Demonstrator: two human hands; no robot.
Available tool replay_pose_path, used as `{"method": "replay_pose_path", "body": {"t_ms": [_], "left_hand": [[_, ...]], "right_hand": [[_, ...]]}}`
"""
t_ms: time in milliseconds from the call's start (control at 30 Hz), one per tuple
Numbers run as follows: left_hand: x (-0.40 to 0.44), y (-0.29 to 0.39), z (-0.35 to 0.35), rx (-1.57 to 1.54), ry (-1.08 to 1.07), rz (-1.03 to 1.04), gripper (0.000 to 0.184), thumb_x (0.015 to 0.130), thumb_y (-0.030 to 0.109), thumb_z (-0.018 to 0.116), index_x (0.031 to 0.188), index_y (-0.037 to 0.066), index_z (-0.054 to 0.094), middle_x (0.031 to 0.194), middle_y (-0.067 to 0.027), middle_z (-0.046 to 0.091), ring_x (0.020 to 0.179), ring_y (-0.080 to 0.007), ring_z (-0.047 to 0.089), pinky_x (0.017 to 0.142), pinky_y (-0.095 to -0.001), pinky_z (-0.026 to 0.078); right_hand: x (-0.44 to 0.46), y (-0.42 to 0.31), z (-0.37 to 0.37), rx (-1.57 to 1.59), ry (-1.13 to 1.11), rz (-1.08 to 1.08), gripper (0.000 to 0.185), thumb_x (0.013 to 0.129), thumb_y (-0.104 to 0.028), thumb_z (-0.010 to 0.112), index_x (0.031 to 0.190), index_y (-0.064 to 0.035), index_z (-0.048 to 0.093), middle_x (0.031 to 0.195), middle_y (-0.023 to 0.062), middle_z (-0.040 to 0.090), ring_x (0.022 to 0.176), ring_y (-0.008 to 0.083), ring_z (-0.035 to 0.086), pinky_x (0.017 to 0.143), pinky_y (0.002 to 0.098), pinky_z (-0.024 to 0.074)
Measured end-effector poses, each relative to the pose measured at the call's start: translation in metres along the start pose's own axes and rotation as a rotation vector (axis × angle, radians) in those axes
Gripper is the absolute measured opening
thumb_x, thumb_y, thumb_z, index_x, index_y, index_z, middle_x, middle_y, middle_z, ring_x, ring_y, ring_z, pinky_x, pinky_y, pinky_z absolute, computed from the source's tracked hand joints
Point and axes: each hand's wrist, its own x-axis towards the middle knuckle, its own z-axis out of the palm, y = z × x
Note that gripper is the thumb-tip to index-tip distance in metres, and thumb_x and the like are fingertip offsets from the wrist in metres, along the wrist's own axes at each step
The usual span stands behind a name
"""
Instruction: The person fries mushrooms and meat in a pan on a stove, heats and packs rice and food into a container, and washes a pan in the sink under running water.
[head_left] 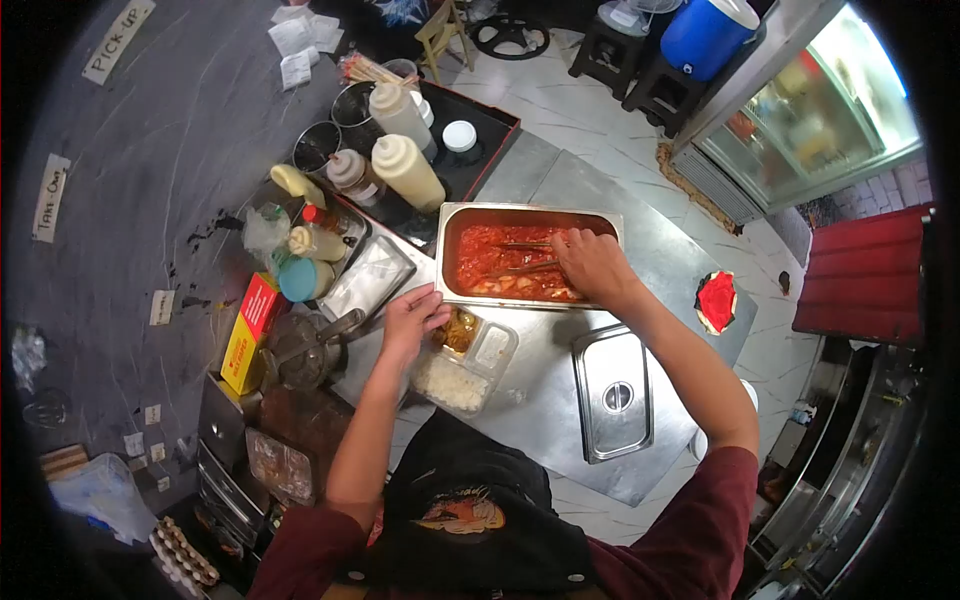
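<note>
My right hand [597,265] is closed on metal tongs [525,268], whose arms reach into chunky red sauce [483,245] with pale pieces in it. The sauce lies in a deep rectangular steel food pan [530,303]. At the pan's near left corner, my left hand [410,322] grips the rim with its fingertips. Just below that corner sits a clear divided meal tray [505,365]. White rice [452,383] fills its large section, and a yellow-brown food [457,332] is in a smaller one.
A steel pan lid [614,395] lies right of the meal tray. Squeeze bottles [408,172] stand on a black tray at the back left. A yellow and red box [250,335] is at left. A red and cream cloth item [716,302] lies near the table's right edge.
</note>
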Motion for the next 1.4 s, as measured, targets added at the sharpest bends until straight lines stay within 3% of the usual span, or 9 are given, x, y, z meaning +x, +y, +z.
{"method": "replay_pose_path", "body": {"t_ms": [300,533,667,800,1033,1100,1233,1267,1400], "left_hand": [[0.004,-0.003,-0.009,-0.126,-0.094,-0.004,0.039,0.093,0.008,0.065,0.126,-0.011,0.054,0.107,-0.0153,0.065,0.092,-0.0221,0.068,0.081,-0.0315,0.06],[-0.055,-0.02,-0.039,-0.14,-0.186,-0.089,0.039,0.101,0.032,0.055,0.118,-0.003,0.063,0.098,-0.0113,0.067,0.084,-0.0195,0.068,0.075,-0.0315,0.058],[-0.092,-0.055,-0.087,-0.017,-0.18,-0.185,0.046,0.099,0.046,0.053,0.104,0.003,0.07,0.084,-0.0082,0.067,0.077,-0.016,0.067,0.07,-0.0306,0.057],[-0.134,-0.089,-0.146,-0.113,-0.34,-0.242,0.037,0.101,0.035,0.05,0.12,0.01,0.068,0.104,-0.009,0.067,0.087,-0.0164,0.065,0.076,-0.0284,0.055],[-0.242,-0.207,-0.216,-0.09,0.042,-0.035,0.05,0.092,0.036,0.063,0.134,0.011,0.059,0.116,-0.0099,0.067,0.101,-0.0196,0.062,0.084,-0.0328,0.052],[-0.295,-0.259,-0.222,-0.097,0.237,0.091,0.056,0.085,0.044,0.071,0.129,0.009,0.064,0.086,0.0013,0.061,0.075,-0.0118,0.054,0.064,-0.0267,0.047],[-0.401,-0.409,-0.189,0.171,0.752,-0.36,0.081,0.077,0.058,0.074,0.139,0.009,0.055,0.137,-0.0152,0.054,0.121,-0.0251,0.055,0.095,-0.0403,0.046],[-0.442,-0.418,-0.175,-0.005,0.57,-0.592,0.107,0.081,0.063,0.067,0.155,0.004,0.018,0.154,-0.025,0.03,0.14,-0.0304,0.035,0.113,-0.0417,0.033],[-0.537,-0.514,-0.076,-0.178,0.684,-0.809,0.09,0.084,0.056,0.066,0.149,0.008,0.027,0.145,-0.0207,0.038,0.131,-0.0287,0.042,0.105,-0.0423,0.038]], "right_hand": [[0.016,-0.032,0.001,0.105,-0.086,-0.001,0.013,0.083,-0.018,0.062,0.093,-0.0091,0.062,0.082,0.0094,0.067,0.072,0.0264,0.069,0.058,0.0401,0.0517],[-0.003,-0.054,-0.023,0.07,-0.147,0.186,0.024,0.09,-0.033,0.062,0.095,-0.0099,0.063,0.089,0.0114,0.068,0.075,0.0279,0.069,0.062,0.0435,0.0525],[-0.022,-0.068,-0.043,0.183,-0.039,0.262,0.04,0.09,-0.041,0.062,0.109,-0.0068,0.063,0.094,0.0155,0.066,0.09,0.034,0.065,0.073,0.0469,0.0514],[-0.029,-0.056,-0.036,0.195,-0.153,0.331,0.048,0.093,-0.041,0.06,0.129,-0.01,0.059,0.112,0.0171,0.067,0.097,0.0392,0.065,0.078,0.0485,0.0517],[-0.032,-0.033,0.028,0.111,0.023,0.011,0.054,0.099,-0.046,0.049,0.128,-0.0006,0.058,0.118,0.0222,0.066,0.1,0.04,0.065,0.082,0.0469,0.0519],[-0.018,-0.059,0.022,0.11,0.02,-0.031,0.053,0.099,-0.045,0.051,0.127,-0.0009,0.059,0.116,0.0217,0.066,0.099,0.0395,0.066,0.081,0.0465,0.052],[0.006,-0.1,0.009,0.096,0.045,-0.109,0.05,0.097,-0.043,0.054,0.124,-0.0016,0.061,0.113,0.0207,0.068,0.097,0.0384,0.066,0.079,0.0457,0.0523],[0.009,-0.11,0.006,0.092,0.051,-0.134,0.049,0.097,-0.043,0.055,0.124,-0.0018,0.062,0.112,0.0204,0.068,0.096,0.0382,0.066,0.079,0.0455,0.0523],[0.022,-0.156,-0.011,0.072,0.127,-0.26,0.047,0.096,-0.041,0.058,0.121,-0.0025,0.064,0.109,0.0194,0.069,0.094,0.0372,0.067,0.078,0.0447,0.0525]]}}
